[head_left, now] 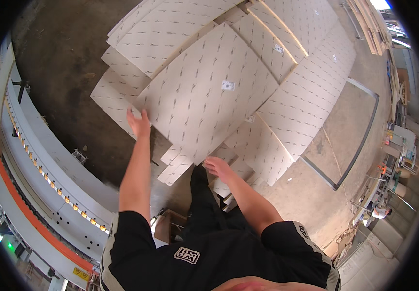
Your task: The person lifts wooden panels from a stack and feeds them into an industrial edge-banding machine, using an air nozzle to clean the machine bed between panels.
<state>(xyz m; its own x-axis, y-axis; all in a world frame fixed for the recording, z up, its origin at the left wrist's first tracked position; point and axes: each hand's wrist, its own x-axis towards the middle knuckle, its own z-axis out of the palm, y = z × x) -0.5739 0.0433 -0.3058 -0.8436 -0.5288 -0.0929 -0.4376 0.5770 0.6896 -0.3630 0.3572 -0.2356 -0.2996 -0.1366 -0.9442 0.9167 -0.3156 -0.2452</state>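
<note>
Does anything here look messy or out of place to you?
The large middle board lies askew across other boards whose edges don't line up, so it looks untidy. A dark frame lying on the floor may be stray. I see no clear damage.

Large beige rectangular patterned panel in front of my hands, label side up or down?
Label side up: the panel shows its small white label in full view on top.
</note>
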